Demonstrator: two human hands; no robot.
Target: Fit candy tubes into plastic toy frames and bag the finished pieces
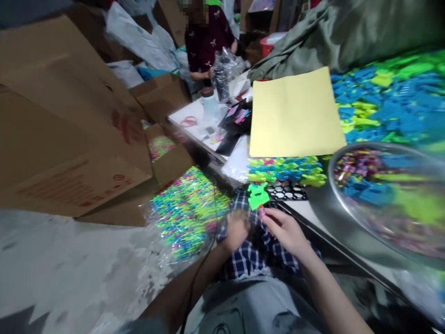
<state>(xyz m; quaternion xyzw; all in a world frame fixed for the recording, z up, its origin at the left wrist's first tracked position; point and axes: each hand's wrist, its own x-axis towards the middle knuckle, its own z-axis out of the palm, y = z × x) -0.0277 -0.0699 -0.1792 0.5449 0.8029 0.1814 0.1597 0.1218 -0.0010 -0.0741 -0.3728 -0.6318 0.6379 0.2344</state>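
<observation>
My right hand (285, 232) pinches a small pink piece, too small to name, with thumb and forefinger. A bright green flat plastic piece (257, 196) with a notched outline stands just above those fingertips, seemingly joined to it. My left hand (238, 228) is beside it over the plaid cloth (239, 260) on my lap, its fingers smeared by motion. Past the green piece lies a black tray with hexagonal holes (287, 191) at the table edge. Rows of blue, yellow and pink plastic pieces (288, 170) are stacked behind the tray, under a yellow sheet (295, 113).
A clear-rimmed basin (333, 185) of mixed pieces stands right, before a heap of blue and green pieces (399, 106). Left are a bag of colourful pieces (187, 213) and cardboard boxes (69, 125). A bottle (209, 106) and scissors (188, 121) lie near another person (210, 41).
</observation>
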